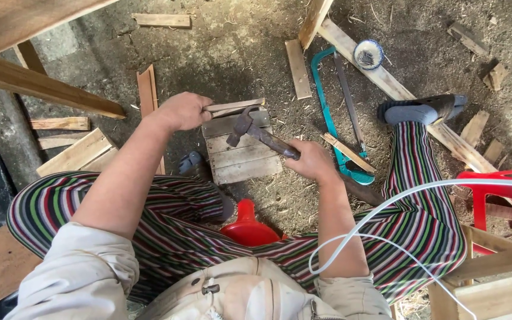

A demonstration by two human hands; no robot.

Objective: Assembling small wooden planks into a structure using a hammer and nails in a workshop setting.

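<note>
- Hammer (pixel 260 135): it lies in the right hand (pixel 312 160), head out over the slat panel (pixel 239 148) on the dirt floor (pixel 238 47). It looks heavy at the head and stiff, with a dark, worn handle. The grip is low on the handle, away from the head, which is the sound place to hold it for swinging.
- The right hand's fingers are wrapped tight about the handle; their tips are hidden beneath it.
- The left hand (pixel 182 111) has its fingers pinched on a thin strip (pixel 234 106) laid along the panel's far edge. The strip looks light and apt to split; holding it at its end keeps the fingers clear of the hammer head.
- The panel is a small stack of pale slats, stiff but probably loosely joined; a foot (pixel 192 163) rests at its left side, half hidden by the striped trouser leg.
- No nail can be made out under the hammer head; that spot is too small and shaded to judge.
- A red funnel-like thing (pixel 247 225) sits between the knees, its lower part cut off by the legs.
- Farther right lies a teal hacksaw (pixel 333 112), partly covered by a scrap of wood, with a small round tin (pixel 368 54) on a plank beyond.
- A red chair (pixel 499 189) is cut by the right edge.
</note>
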